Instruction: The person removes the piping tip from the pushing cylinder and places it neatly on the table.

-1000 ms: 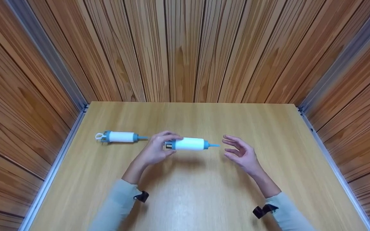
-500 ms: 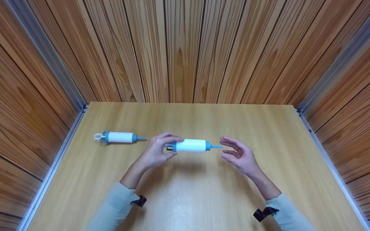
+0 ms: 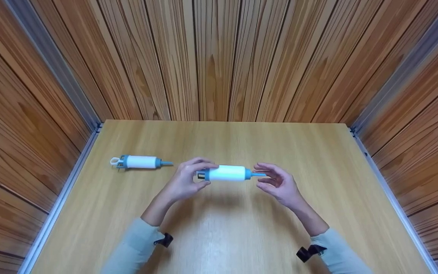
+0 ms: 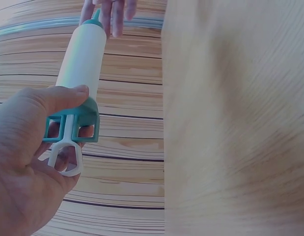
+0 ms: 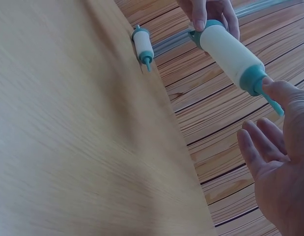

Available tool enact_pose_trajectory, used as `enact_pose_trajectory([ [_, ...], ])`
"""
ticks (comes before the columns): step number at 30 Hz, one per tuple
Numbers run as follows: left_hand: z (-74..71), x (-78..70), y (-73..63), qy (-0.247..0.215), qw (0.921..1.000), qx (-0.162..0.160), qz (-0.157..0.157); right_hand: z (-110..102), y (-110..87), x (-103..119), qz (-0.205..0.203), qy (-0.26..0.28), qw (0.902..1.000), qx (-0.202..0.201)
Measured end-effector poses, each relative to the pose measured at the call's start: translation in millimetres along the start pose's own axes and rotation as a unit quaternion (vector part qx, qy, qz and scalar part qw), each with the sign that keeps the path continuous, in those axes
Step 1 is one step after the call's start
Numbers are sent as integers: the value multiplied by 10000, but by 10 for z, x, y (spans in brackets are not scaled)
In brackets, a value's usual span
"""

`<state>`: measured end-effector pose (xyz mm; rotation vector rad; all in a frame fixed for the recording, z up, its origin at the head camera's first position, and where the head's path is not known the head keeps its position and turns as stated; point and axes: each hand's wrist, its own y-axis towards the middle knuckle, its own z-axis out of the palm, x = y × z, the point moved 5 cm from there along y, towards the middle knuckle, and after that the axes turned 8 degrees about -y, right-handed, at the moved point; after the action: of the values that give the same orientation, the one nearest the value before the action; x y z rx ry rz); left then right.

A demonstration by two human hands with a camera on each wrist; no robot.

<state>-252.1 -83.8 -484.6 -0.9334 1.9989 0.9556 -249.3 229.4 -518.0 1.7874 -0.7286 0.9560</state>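
My left hand point(image 3: 188, 179) grips a syringe point(image 3: 227, 173) with a white barrel, blue-green ends and a thin nozzle, held level above the table. In the left wrist view, the thumb lies over the syringe point(image 4: 84, 59) where the barrel meets its collar, and the white ring handle point(image 4: 66, 158) sits near my palm. At the nozzle end is my right hand point(image 3: 281, 185), its fingers spread loosely around the tip. The right wrist view shows that thumb overlapping the base of the nozzle point(image 5: 272, 102), with the other fingers apart from it.
A second, similar syringe point(image 3: 141, 162) lies on the wooden table point(image 3: 219, 236) to the left, its nozzle pointing at my left hand. Wood-panelled walls point(image 3: 219, 61) stand at the back and both sides, with metal rails along the table's side edges.
My right hand has moved left, from beyond the nozzle's tip to around it. The left hand has shifted the held syringe slightly to the right.
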Motion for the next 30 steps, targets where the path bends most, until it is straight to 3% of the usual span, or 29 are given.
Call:
enact_pose_trajectory([
  [13,76,-59,58,0,10000,7,69,91,37,62,200,-242,9995,-38],
  [30,113,-57,36,24,9999,75,96,145,32,57,451,-455,9969,-462],
])
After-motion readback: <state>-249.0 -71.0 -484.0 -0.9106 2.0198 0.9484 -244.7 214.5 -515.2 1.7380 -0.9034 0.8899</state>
